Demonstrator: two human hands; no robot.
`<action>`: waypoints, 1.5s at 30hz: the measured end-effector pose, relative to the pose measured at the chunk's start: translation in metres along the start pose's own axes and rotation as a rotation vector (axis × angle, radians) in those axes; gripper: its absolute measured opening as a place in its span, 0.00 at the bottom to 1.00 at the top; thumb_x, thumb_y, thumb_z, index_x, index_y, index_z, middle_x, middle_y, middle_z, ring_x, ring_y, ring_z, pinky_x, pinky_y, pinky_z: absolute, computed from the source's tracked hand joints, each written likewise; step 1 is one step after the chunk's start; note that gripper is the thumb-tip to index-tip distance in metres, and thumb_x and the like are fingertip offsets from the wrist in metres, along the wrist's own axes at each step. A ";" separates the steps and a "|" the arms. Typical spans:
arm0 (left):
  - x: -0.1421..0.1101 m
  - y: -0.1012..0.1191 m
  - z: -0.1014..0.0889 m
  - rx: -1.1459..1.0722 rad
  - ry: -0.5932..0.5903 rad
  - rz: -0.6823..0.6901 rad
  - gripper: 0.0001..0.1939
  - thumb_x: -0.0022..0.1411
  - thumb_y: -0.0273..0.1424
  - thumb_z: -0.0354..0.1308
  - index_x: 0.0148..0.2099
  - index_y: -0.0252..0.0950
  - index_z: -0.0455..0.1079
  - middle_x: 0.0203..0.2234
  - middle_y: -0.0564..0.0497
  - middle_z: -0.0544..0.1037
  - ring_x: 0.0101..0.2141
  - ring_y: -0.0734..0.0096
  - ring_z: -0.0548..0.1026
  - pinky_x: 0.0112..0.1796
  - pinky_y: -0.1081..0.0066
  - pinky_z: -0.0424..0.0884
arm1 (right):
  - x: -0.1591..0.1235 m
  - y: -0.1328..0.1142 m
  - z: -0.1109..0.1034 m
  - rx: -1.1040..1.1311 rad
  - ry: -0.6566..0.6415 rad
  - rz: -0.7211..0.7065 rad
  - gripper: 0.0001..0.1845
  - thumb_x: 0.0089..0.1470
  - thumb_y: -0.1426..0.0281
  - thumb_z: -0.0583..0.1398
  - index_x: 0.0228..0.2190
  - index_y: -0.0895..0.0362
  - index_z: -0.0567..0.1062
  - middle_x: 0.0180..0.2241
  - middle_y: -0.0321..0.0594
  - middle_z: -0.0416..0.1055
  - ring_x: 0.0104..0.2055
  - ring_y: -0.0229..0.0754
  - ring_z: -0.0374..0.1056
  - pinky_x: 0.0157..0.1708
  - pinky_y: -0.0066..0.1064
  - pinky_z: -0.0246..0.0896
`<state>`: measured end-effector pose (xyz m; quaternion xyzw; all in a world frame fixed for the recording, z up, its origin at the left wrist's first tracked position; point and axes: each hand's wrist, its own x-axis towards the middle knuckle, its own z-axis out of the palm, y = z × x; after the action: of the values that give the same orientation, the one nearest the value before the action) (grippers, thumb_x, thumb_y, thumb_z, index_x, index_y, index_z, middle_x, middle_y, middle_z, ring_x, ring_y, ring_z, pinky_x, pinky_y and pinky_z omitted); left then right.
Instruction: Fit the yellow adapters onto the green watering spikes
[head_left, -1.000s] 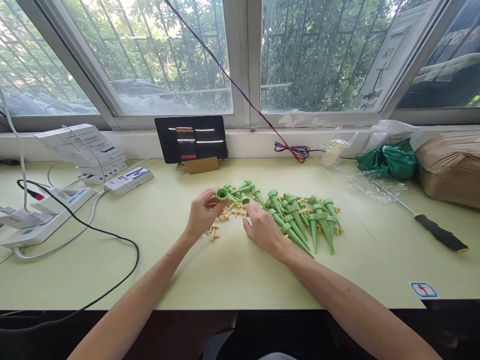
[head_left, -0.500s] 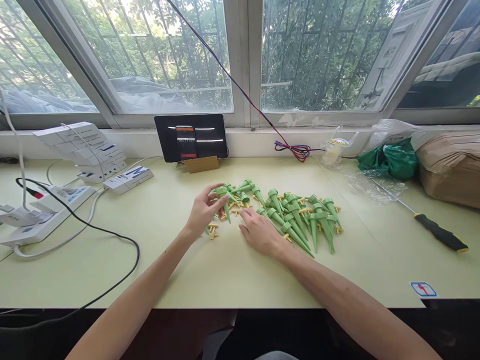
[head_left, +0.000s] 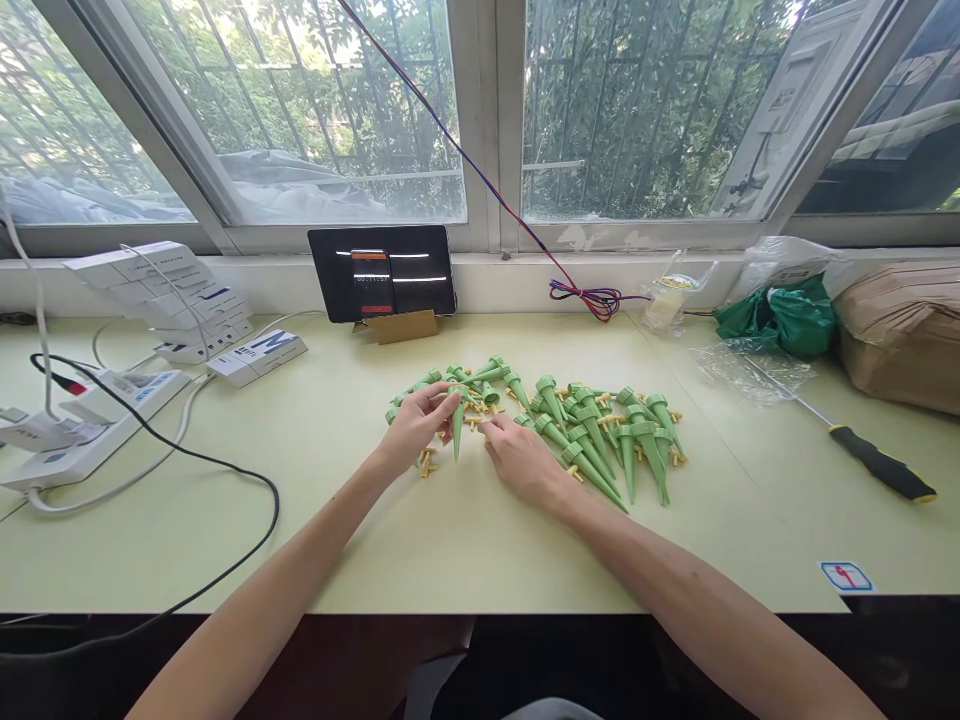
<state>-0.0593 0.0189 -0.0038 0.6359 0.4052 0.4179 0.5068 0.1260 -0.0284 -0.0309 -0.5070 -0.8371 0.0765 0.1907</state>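
Observation:
Between the thumb and fingers of my left hand (head_left: 415, 430) is a green plant watering spike (head_left: 457, 435), its pointed end down. My right hand (head_left: 525, 462) rests low over the table with fingers curled together, their tips beside a small yellow T-shaped valve (head_left: 474, 425); whether they grip anything is hidden. Right of that hand lies a pile of green watering spikes (head_left: 589, 435), with yellow valves among them. More spikes (head_left: 491, 370) lie just beyond both hands. Several loose yellow valves (head_left: 427, 463) sit below my left hand.
A tablet (head_left: 382, 275) leans on a cardboard stand at the back. To the left are white boxes (head_left: 259, 357), a power strip (head_left: 97, 430) and cables. A screwdriver (head_left: 881, 465), green bag (head_left: 780, 318) and brown package (head_left: 900, 340) lie on the right.
My left hand has moved slightly right and nearer to me, and the spike it holds now points more straight down. My right hand has barely shifted.

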 end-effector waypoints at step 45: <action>0.003 0.007 -0.009 -0.130 -0.037 -0.029 0.20 0.60 0.44 0.64 0.45 0.34 0.74 0.30 0.49 0.73 0.26 0.74 0.68 0.25 0.73 0.67 | 0.002 -0.002 0.010 0.702 0.265 -0.083 0.11 0.65 0.75 0.50 0.38 0.58 0.72 0.38 0.39 0.65 0.31 0.33 0.71 0.34 0.27 0.71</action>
<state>-0.0662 0.0239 0.0042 0.6036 0.3768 0.4240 0.5603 0.1193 -0.0269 -0.0383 -0.3819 -0.7478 0.2846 0.4626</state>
